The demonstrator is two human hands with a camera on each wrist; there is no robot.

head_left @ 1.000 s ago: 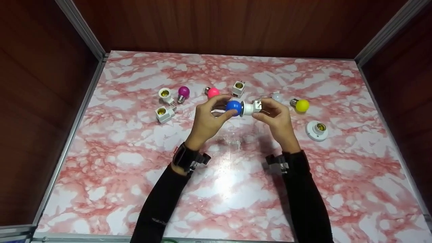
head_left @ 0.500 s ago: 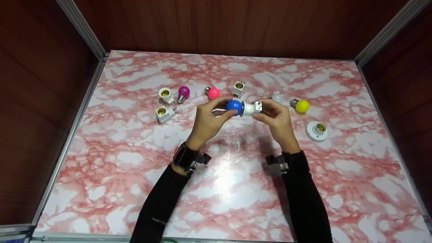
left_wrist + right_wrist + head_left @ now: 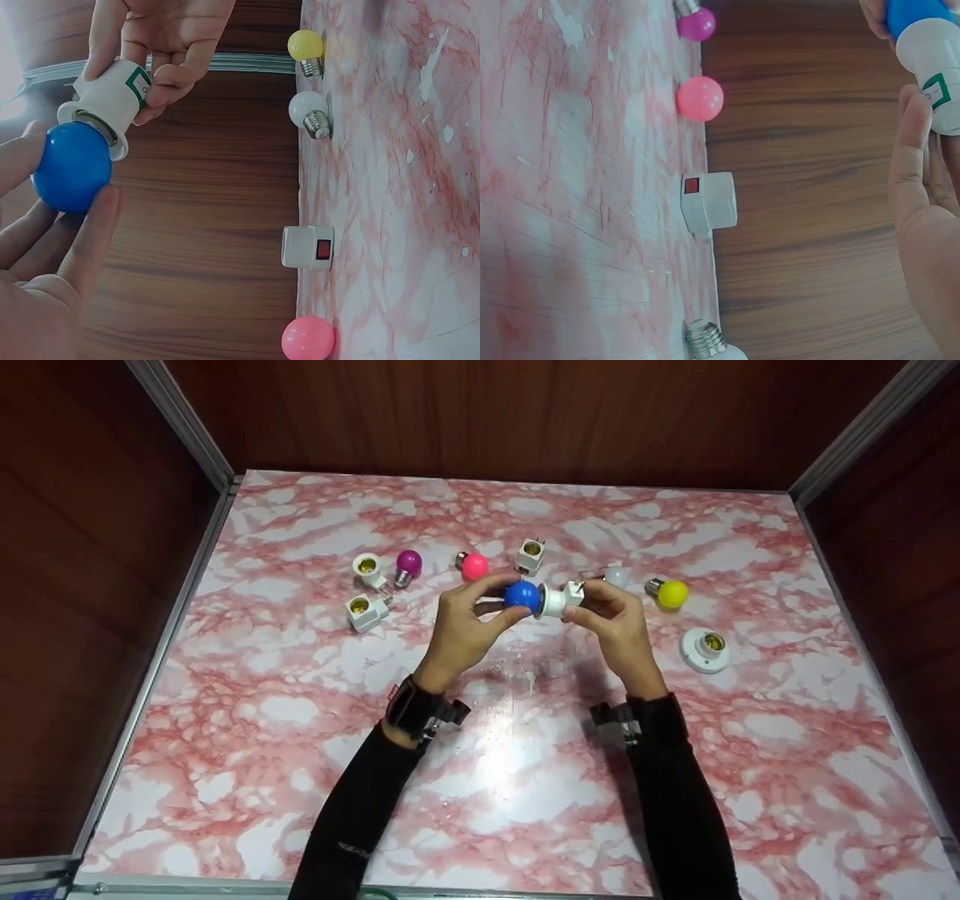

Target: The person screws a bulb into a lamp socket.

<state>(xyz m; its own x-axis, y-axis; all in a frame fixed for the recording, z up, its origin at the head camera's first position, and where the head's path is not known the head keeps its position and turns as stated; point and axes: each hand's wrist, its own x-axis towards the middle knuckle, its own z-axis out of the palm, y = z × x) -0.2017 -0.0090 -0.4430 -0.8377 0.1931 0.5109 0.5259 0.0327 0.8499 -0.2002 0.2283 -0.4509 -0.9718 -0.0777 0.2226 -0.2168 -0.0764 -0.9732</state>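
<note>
My left hand (image 3: 469,622) holds a round blue light bulb (image 3: 522,597) between thumb and fingers. Facing it, the right hand (image 3: 616,622) pinches a white plug-in lamp socket (image 3: 553,602) by its plug end, metal prongs pointing up and away. Both are raised above the table, lined up sideways. In the left wrist view the blue bulb (image 3: 73,166) sits at the mouth of the socket (image 3: 109,101), which bears a green-edged label, and a gold ring shows inside its rim. The bulb's base is hidden within the socket.
On the marbled table (image 3: 300,780) lie purple (image 3: 409,563), pink (image 3: 475,566), white (image 3: 615,576) and yellow (image 3: 673,594) bulbs. Two white sockets (image 3: 366,613) stand at left, a switched one (image 3: 531,556) behind the hands, and a round-based holder (image 3: 705,650) at right. Wooden panels (image 3: 480,420) enclose the table.
The left thumb has slid down toward the lower edge of the blue bulb, baring more of it. The socket's prongs have tilted slightly. Both arms stay in place.
</note>
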